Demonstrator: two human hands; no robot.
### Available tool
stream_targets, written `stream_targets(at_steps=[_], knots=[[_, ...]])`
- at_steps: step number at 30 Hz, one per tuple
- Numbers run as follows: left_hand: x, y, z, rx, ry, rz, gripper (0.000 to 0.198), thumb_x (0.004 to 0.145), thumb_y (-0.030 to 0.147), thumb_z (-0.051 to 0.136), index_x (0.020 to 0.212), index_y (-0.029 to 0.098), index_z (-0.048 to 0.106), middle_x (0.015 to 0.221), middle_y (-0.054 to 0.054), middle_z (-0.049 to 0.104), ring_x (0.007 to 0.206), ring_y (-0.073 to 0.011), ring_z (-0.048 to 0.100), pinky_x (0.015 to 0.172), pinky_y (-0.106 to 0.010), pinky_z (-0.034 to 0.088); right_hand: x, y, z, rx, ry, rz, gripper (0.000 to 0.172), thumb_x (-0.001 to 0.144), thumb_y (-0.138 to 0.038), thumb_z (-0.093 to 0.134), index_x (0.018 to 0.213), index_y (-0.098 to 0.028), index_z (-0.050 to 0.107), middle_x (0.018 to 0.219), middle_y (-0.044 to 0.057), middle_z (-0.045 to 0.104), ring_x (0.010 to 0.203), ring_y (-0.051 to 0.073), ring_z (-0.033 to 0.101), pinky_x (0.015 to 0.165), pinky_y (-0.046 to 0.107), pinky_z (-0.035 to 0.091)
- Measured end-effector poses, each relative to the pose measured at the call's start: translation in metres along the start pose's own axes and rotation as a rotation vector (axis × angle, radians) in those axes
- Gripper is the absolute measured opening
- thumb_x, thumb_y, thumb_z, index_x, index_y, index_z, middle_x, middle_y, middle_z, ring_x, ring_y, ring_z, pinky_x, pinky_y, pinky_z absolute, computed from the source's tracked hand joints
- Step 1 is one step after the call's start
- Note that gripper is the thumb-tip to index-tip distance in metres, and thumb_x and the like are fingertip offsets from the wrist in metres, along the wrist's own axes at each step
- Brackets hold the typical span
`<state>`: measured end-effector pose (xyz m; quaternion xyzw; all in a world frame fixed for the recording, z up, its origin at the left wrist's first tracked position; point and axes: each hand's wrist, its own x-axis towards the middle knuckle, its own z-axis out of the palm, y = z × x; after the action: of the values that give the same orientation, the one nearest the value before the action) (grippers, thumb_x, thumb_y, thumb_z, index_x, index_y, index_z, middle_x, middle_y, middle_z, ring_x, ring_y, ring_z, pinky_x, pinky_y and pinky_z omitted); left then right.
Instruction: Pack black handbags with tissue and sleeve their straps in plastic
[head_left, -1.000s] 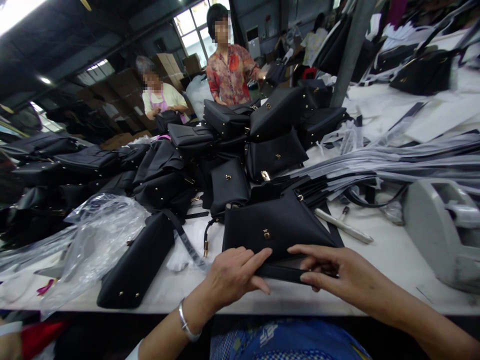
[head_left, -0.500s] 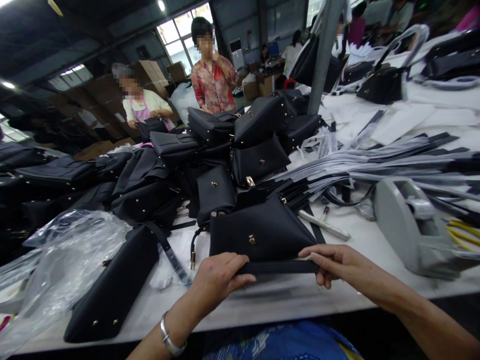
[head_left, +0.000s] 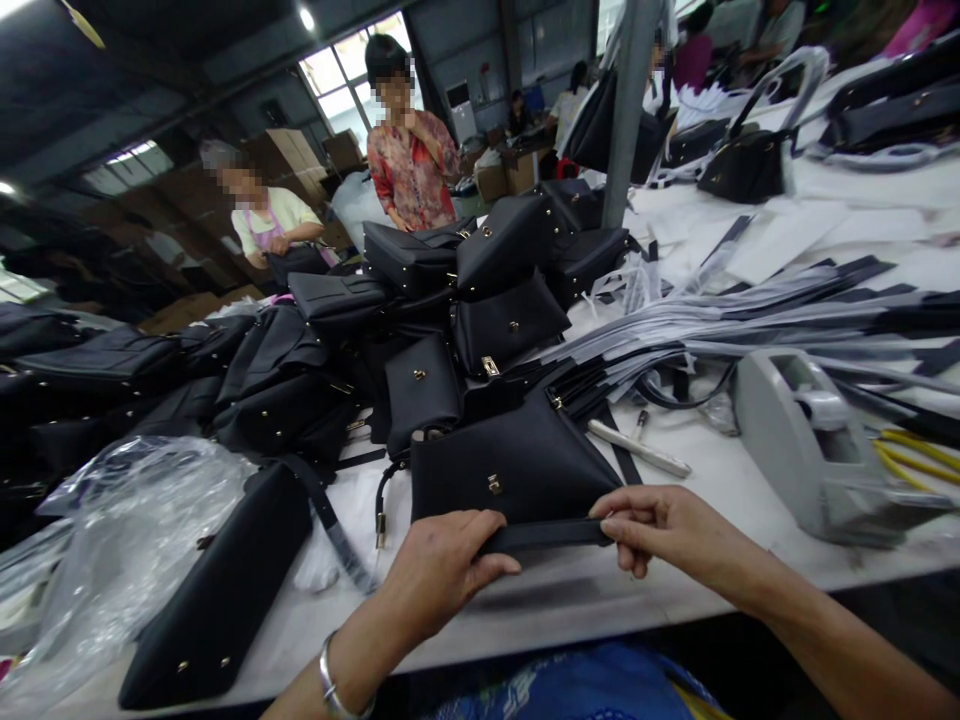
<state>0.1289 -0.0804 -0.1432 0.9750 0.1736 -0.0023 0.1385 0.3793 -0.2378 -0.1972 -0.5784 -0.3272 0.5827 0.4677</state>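
A black handbag [head_left: 502, 465] with a small gold clasp lies on the white table [head_left: 720, 500] right in front of me. My left hand [head_left: 439, 570] grips the left end of the bag's near edge, fingers curled over it. At the right end of that edge my right hand [head_left: 664, 530] pinches it between thumb and fingers. The edge is raised slightly off the table. A silver bracelet [head_left: 334, 685] is on my left wrist.
A pile of black handbags [head_left: 420, 300] fills the table behind. Another bag [head_left: 217, 595] and crumpled clear plastic [head_left: 127, 530] lie left. A grey tape dispenser [head_left: 810, 450], a white pen [head_left: 637, 448] and stacked straps [head_left: 750, 320] are right. Two people [head_left: 409, 160] stand beyond.
Both hands went from lying flat on the bag's near edge to gripping it and lifting it a little. The view drifted right, bringing the tape dispenser further in.
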Motion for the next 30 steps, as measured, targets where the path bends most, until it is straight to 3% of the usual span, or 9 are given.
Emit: stream_targets(at_steps=[6, 9, 11, 13, 18, 23, 26, 30], knots=[[0.018, 0.015, -0.009, -0.115, -0.067, -0.075, 0.041, 0.100, 0.056, 0.040, 0.106, 0.024, 0.065, 0.092, -0.002, 0.074, 0.085, -0.0220, 0.071, 0.069, -0.028, 0.045, 0.003, -0.019, 0.005, -0.041, -0.021, -0.070, 0.045, 0.081, -0.055, 0.071, 0.099, -0.013, 0.070, 0.066, 0.006, 0.074, 0.054, 0.015, 0.067, 0.054, 0.025, 0.054], [0.022, 0.015, -0.013, -0.178, -0.069, -0.141, 0.031, 0.097, 0.050, 0.051, 0.098, 0.023, 0.068, 0.087, 0.000, 0.073, 0.081, -0.0198, 0.069, 0.067, -0.026, 0.042, 0.008, -0.031, -0.009, -0.194, 0.208, -0.233, 0.044, 0.088, -0.057, 0.061, 0.097, -0.016, 0.072, 0.078, 0.008, 0.076, 0.065, 0.019, 0.070, 0.062, 0.030, 0.057], [0.024, 0.014, -0.014, -0.217, -0.070, -0.171, 0.027, 0.095, 0.046, 0.056, 0.095, 0.022, 0.069, 0.085, 0.000, 0.073, 0.079, -0.0188, 0.069, 0.066, -0.025, 0.041, 0.018, -0.037, -0.021, -0.369, 0.435, -0.360, 0.037, 0.090, -0.053, 0.059, 0.099, -0.019, 0.073, 0.087, 0.007, 0.076, 0.076, 0.022, 0.072, 0.073, 0.034, 0.058], [0.025, 0.013, -0.013, -0.239, -0.066, -0.198, 0.025, 0.094, 0.044, 0.058, 0.092, 0.022, 0.070, 0.081, 0.000, 0.072, 0.075, -0.0180, 0.067, 0.064, -0.025, 0.040, 0.036, -0.041, -0.029, -0.524, 0.546, -0.461, 0.033, 0.092, -0.047, 0.057, 0.108, -0.022, 0.071, 0.102, 0.008, 0.075, 0.091, 0.025, 0.071, 0.086, 0.039, 0.056], [0.026, 0.011, -0.010, -0.308, -0.017, -0.209, 0.024, 0.093, 0.040, 0.059, 0.088, 0.019, 0.070, 0.078, -0.001, 0.071, 0.073, -0.0185, 0.066, 0.066, -0.025, 0.042, 0.101, -0.042, -0.032, -0.631, 0.411, -0.533, 0.046, 0.090, -0.047, 0.059, 0.129, -0.024, 0.062, 0.136, 0.009, 0.061, 0.125, 0.029, 0.057, 0.106, 0.044, 0.046], [0.026, 0.005, -0.010, -0.376, 0.048, -0.184, 0.026, 0.093, 0.040, 0.058, 0.086, 0.018, 0.069, 0.077, -0.001, 0.069, 0.073, -0.0171, 0.063, 0.069, -0.025, 0.041, 0.136, -0.050, -0.023, -0.630, 0.302, -0.457, 0.048, 0.085, -0.055, 0.064, 0.120, -0.023, 0.069, 0.127, 0.011, 0.068, 0.120, 0.034, 0.060, 0.107, 0.047, 0.043], [0.025, 0.003, -0.012, -0.462, 0.072, -0.154, 0.028, 0.096, 0.039, 0.054, 0.085, 0.016, 0.068, 0.078, 0.000, 0.067, 0.075, -0.0151, 0.061, 0.069, -0.023, 0.041, 0.133, -0.058, -0.022, -0.592, 0.310, -0.458, 0.042, 0.087, -0.057, 0.061, 0.104, -0.020, 0.072, 0.108, 0.010, 0.073, 0.101, 0.031, 0.066, 0.092, 0.043, 0.049], [0.021, 0.007, -0.011, -0.502, 0.040, -0.123, 0.029, 0.095, 0.039, 0.057, 0.083, 0.016, 0.068, 0.075, 0.002, 0.065, 0.073, -0.0135, 0.059, 0.067, -0.022, 0.042, 0.115, -0.064, -0.021, -0.517, 0.360, -0.537, 0.037, 0.088, -0.055, 0.060, 0.084, -0.019, 0.066, 0.082, 0.003, 0.069, 0.078, 0.021, 0.062, 0.075, 0.032, 0.047]])
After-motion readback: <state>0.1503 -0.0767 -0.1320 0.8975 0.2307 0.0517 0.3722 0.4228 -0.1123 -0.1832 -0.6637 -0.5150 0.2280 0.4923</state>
